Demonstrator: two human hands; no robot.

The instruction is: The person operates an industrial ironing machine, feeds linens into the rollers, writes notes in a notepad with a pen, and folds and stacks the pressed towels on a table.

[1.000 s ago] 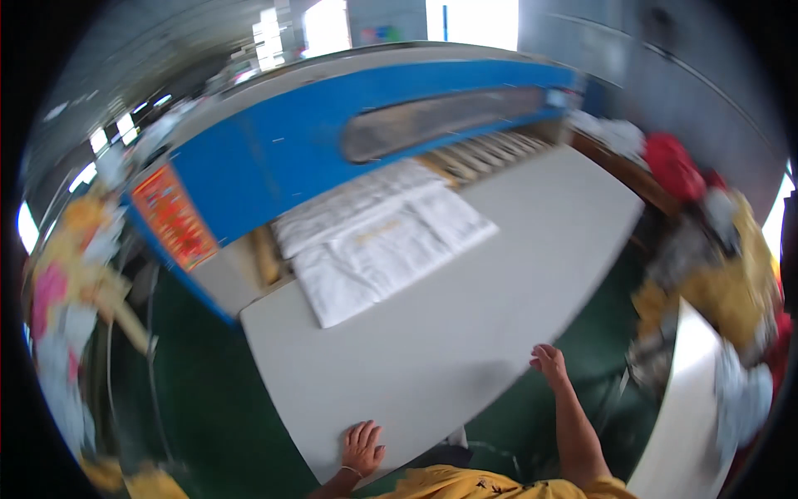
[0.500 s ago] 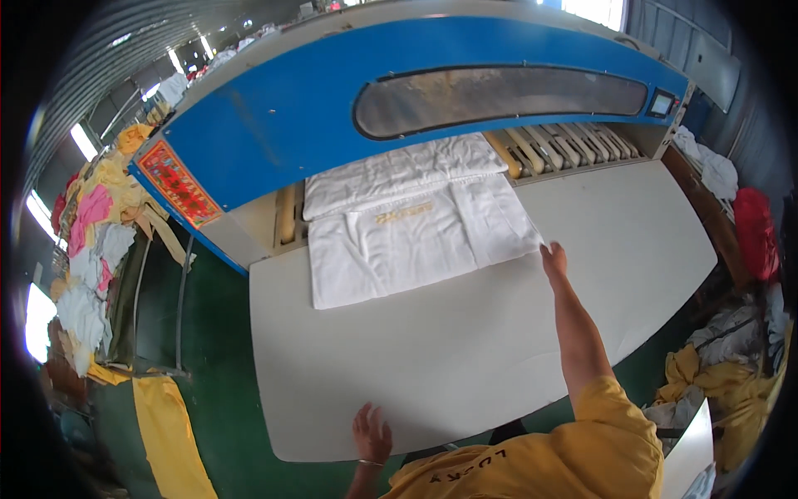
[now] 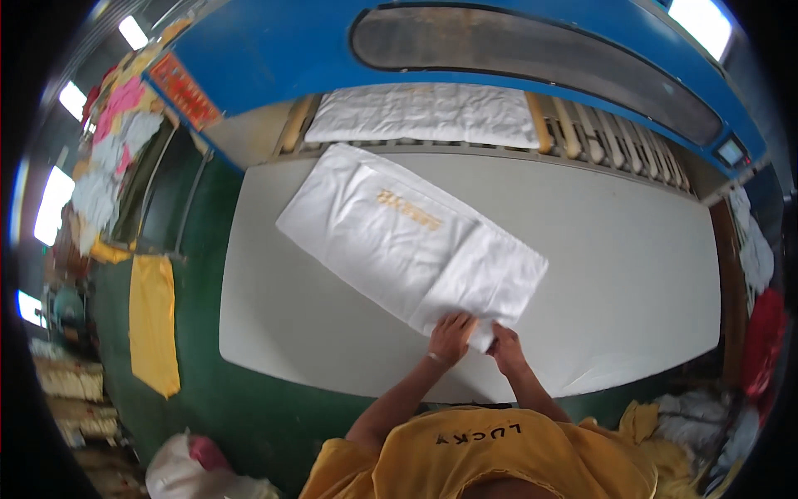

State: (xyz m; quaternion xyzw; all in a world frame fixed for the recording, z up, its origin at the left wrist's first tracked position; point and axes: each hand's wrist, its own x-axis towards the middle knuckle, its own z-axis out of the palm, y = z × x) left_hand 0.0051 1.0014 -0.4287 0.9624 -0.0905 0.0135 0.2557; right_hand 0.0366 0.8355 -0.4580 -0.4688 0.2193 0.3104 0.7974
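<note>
A white folded cloth, towel-like with yellow lettering (image 3: 391,241), lies aslant on the pale grey table (image 3: 632,274). Its near corner is in both my hands. My left hand (image 3: 453,334) is closed over the near edge, and my right hand (image 3: 505,348) grips the corner just beside it. Some fingertips are hidden by the cloth. Behind it, a second white folded cloth (image 3: 424,115) lies on the slatted feed bed of a big blue machine (image 3: 274,58), separated from the first by a strip of table.
Slatted yellowish belts (image 3: 611,145) show right of the far cloth. Heaped laundry (image 3: 120,158) stands at the left, a yellow cloth (image 3: 154,324) on the green floor. A red bundle (image 3: 763,341) and more cloths lie at the right. A white bundle (image 3: 199,470) is at lower left.
The lettered cloth has come away from the far cloth toward me and turned aslant. My left hand has moved up onto it, and my right hand has drawn back to its near corner.
</note>
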